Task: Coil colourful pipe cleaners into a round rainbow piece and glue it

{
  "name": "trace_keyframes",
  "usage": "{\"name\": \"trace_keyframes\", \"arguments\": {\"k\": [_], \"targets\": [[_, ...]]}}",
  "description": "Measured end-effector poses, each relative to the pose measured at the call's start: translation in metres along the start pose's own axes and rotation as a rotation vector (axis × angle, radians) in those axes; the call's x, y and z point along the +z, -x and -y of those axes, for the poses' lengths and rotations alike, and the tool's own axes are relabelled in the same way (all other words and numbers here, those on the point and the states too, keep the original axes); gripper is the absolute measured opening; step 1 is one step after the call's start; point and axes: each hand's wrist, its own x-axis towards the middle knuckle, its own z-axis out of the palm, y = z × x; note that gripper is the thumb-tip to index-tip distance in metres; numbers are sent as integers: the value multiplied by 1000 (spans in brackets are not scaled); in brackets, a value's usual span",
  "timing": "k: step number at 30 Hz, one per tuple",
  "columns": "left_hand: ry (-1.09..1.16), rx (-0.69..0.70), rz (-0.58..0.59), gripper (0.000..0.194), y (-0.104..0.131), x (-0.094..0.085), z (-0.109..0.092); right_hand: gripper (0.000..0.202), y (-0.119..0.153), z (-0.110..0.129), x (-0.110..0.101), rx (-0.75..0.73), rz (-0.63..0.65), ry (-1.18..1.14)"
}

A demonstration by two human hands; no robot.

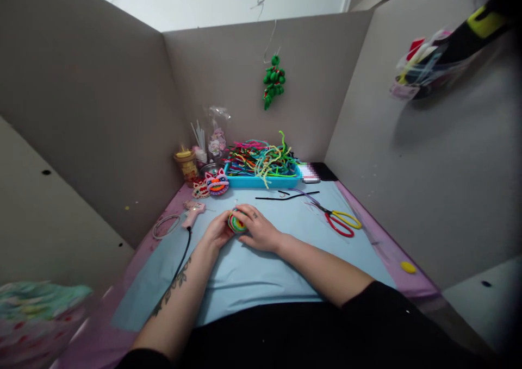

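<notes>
Between my two hands is a small round piece of coiled, multicoloured pipe cleaners point(237, 222), with green, yellow and red bands showing. My left hand point(218, 230) grips its left side, fingers curled round it. My right hand point(259, 229) closes over its top and right side, partly covering it. Left of my hands lies a pink glue gun point(193, 214) with a black cord. Behind them sit lion-head figures made of pipe cleaners point(217, 183). Black pipe cleaners point(285, 198) lie on the blue table cover, and scissors point(340, 222) with red and yellow handles rest to the right.
A blue tray point(261, 182) heaped with pipe cleaners stands at the back. Left of it are a brown cup point(188, 168) and a clear bag point(218, 130). Grey partitions point(228, 70) enclose the table. A yellow disc point(408, 267) lies at the right edge.
</notes>
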Motion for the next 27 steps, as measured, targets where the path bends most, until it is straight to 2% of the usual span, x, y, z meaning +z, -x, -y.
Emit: {"name": "trace_keyframes", "arguments": {"k": [3,6,8,11,12,14,16,18,21,23,27], "targets": [[23,13,12,19,2,2,1,70,-1,-3,-1,12,-64,-7],[-44,160,-49,27,3,5,2,68,1,-12,-1,153,-160,-10],[-91,246,-155,29,3,4,1,75,3,-22,-3,277,-132,-33],[-175,298,-277,31,1,0,0,88,5,-39,-10,427,31,-134],[-216,324,-298,31,1,-2,-1,87,6,-45,-15,462,49,-172],[-327,400,-312,30,-1,-5,-2,75,9,-58,-26,499,-12,-244],[-471,466,-297,28,-1,-7,-1,57,12,-68,-38,506,-59,-288],[-601,497,-254,27,-1,-6,3,51,17,-74,-45,503,16,-285],[-701,534,-123,36,-2,-5,12,69,21,-73,-45,460,163,-232],[-780,572,-57,43,-2,-4,18,84,20,-68,-38,419,181,-182],[-1093,644,-72,48,-2,-3,21,81,13,-60,-22,366,185,-121]]}}
